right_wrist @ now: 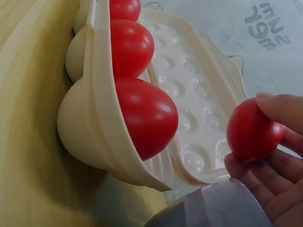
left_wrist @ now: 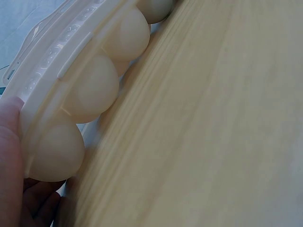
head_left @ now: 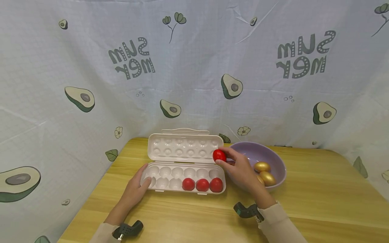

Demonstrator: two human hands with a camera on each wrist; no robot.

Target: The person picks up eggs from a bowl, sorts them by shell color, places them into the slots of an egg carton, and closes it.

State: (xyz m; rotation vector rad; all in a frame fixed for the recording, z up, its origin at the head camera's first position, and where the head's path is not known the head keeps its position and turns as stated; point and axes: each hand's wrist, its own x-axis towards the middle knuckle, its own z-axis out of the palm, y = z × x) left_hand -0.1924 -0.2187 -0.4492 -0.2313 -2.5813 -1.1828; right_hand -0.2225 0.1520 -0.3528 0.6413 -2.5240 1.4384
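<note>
An open white plastic egg carton (head_left: 177, 172) lies on the table, its lid (head_left: 185, 156) tipped back. My left hand (head_left: 133, 190) grips the carton's left end, thumb (left_wrist: 10, 151) over the rim and fingers underneath. Three red eggs (head_left: 202, 185) sit in the front row at the right end; the other cups hold nothing. My right hand (head_left: 241, 171) pinches another red egg (right_wrist: 253, 130) between thumb and fingers, above the carton's back right corner, in front of the lid's right end. In the right wrist view this egg is apart from the seated ones.
Just right of the carton stands a purple bowl (head_left: 279, 165) with several golden eggs (head_left: 267, 178) in it, partly hidden by my right hand and forearm. The wooden table (head_left: 319, 192) extends to both sides. A patterned cloth (head_left: 194, 67) hangs behind it.
</note>
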